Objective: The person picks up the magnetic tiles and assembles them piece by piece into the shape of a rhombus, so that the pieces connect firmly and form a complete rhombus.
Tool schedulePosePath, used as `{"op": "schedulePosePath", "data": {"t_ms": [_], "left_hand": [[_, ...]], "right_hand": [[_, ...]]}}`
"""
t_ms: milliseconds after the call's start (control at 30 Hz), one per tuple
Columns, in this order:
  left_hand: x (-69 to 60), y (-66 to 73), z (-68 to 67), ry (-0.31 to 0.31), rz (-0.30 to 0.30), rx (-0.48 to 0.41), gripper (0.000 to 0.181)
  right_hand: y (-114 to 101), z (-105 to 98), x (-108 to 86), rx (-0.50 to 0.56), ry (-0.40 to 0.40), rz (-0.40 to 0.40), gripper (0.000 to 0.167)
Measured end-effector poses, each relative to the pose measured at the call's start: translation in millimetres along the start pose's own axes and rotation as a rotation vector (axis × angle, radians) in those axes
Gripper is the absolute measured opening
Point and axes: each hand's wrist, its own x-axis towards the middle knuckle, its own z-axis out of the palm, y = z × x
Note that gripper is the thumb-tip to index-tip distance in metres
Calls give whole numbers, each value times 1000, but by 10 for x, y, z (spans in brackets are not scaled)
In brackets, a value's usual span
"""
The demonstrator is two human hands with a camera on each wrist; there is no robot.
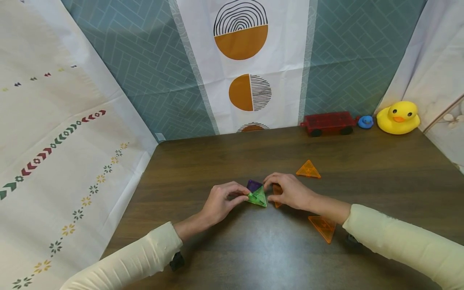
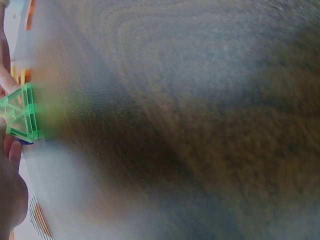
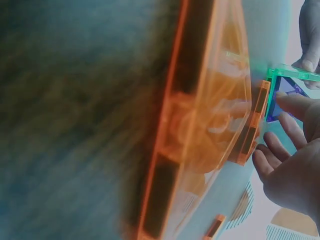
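My left hand (image 1: 222, 203) pinches a green triangular tile (image 1: 258, 198) at its left corner, between thumb and fingers. Behind and against it lies a purple tile (image 1: 253, 185), partly covered. The right hand (image 1: 291, 192) arches over an orange triangular tile (image 1: 277, 190), its fingertips near the purple tile's right side. In the right wrist view that hand (image 3: 295, 170) has loosely bent, spread fingers, one at the purple tile (image 3: 291, 92); contact is hard to tell. The green tile (image 2: 21, 112) looks raised at an angle in the left wrist view.
One orange triangle (image 1: 308, 169) lies behind the right hand, another (image 1: 324, 227) beside the right forearm. Along the table's back edge stand a red wheeled cart (image 1: 329, 123), a small blue duck (image 1: 365, 122) and a big yellow duck (image 1: 398, 118). Patterned cloths hang behind and at the sides.
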Motion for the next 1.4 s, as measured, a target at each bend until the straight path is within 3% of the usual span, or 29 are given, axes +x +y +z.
{"op": "schedulePosePath", "data": {"t_ms": [167, 300, 500, 800, 1400], "left_hand": [[-1, 0, -6, -2, 0, 0, 18], [-1, -5, -10, -5, 11, -2, 17], [4, -7, -19, -8, 17, 5, 18], [20, -1, -24, 5, 42, 24, 16], [79, 55, -25, 13, 5, 73, 13]], "right_hand": [[-14, 11, 52, 65, 66, 10, 44], [-36, 33, 125, 99, 76, -5, 51], [-103, 85, 221, 150, 58, -24, 41], [-153, 139, 261, 162, 95, -35, 18], [-179, 128, 240, 159, 98, -39, 17]]}}
